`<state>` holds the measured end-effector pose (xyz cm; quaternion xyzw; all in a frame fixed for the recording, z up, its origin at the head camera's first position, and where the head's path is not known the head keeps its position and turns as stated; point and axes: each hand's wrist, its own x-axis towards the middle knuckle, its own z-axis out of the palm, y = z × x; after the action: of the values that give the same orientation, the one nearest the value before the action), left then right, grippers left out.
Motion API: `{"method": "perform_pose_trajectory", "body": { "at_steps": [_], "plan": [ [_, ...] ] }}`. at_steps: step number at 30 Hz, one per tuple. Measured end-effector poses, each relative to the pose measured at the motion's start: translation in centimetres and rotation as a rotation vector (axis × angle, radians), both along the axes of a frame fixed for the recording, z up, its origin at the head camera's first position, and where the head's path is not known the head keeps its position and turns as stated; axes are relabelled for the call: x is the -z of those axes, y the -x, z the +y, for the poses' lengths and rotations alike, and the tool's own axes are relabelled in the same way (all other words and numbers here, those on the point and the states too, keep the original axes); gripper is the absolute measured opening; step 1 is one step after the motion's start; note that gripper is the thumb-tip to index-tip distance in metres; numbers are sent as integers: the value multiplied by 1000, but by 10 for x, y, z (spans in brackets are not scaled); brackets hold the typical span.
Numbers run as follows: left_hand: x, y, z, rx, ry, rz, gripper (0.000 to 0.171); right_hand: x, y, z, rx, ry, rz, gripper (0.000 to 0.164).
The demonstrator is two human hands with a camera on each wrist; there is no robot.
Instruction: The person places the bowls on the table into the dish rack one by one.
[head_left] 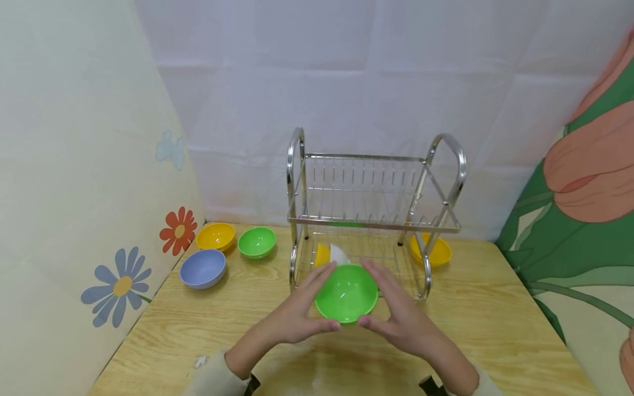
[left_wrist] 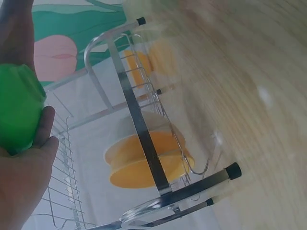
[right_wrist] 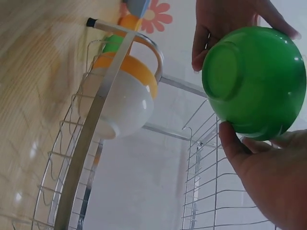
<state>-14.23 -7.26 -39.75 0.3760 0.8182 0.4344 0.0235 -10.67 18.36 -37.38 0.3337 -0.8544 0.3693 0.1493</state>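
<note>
A green bowl (head_left: 346,294) is held up in front of the dish rack, its inside facing the head camera. My left hand (head_left: 304,313) grips its left side, the thumb low and the fingers higher up. On the opposite side my right hand (head_left: 403,313) holds it the same way. The right wrist view shows the foot and outer wall of this green bowl (right_wrist: 254,84). Behind it stands a two-tier metal dish rack (head_left: 373,224). In the lower tier a yellow bowl (head_left: 322,255) and a white bowl (head_left: 339,254) stand on edge, side by side, partly hidden by the held bowl.
Left of the rack, a yellow bowl (head_left: 216,236), a second green bowl (head_left: 256,243) and a blue bowl (head_left: 203,269) sit on the wooden table (head_left: 495,330). Another yellow bowl (head_left: 438,252) is behind the rack's right leg. A white cloth (head_left: 238,110) hangs behind.
</note>
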Motion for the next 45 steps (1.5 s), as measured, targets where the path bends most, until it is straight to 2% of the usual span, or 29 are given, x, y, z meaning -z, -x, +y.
{"method": "perform_pose_trajectory", "body": {
  "at_steps": [2,5,8,11,13,17,20,24,28,31,35,40,45],
  "plan": [
    [2,-1,1,-4,-36,-13,102,-1,0,0,-13,75,-19,84],
    [5,-1,4,-4,-85,-2,101,-2,-1,0,-15,210,-93,65],
    [7,-2,6,-4,-124,15,103,-7,-5,-1,-44,391,-262,48],
    [7,-3,8,-10,-147,27,105,-12,-9,-2,-68,539,-421,45],
    [8,-4,9,-16,-158,27,106,-13,-10,-3,-73,586,-482,48],
    [9,-5,12,-43,-154,32,108,-13,-11,-6,34,531,-473,48],
    [10,-7,14,-60,-154,24,109,-11,-10,-11,77,484,-441,47],
    [11,-10,18,-67,-173,18,111,-9,-9,-17,107,420,-358,49],
    [14,-11,22,-73,-202,32,112,-8,-9,-23,173,326,-252,52],
    [17,-11,24,-87,-211,31,114,-10,-9,-25,217,271,-215,54],
    [20,-9,27,-100,-198,38,118,-14,-9,-28,274,188,-177,56],
    [23,-6,32,-109,-169,67,129,-15,-7,-31,336,49,-74,61],
    [27,-5,36,-101,-165,62,130,-13,-6,-33,376,-66,15,65]
  ]
}}
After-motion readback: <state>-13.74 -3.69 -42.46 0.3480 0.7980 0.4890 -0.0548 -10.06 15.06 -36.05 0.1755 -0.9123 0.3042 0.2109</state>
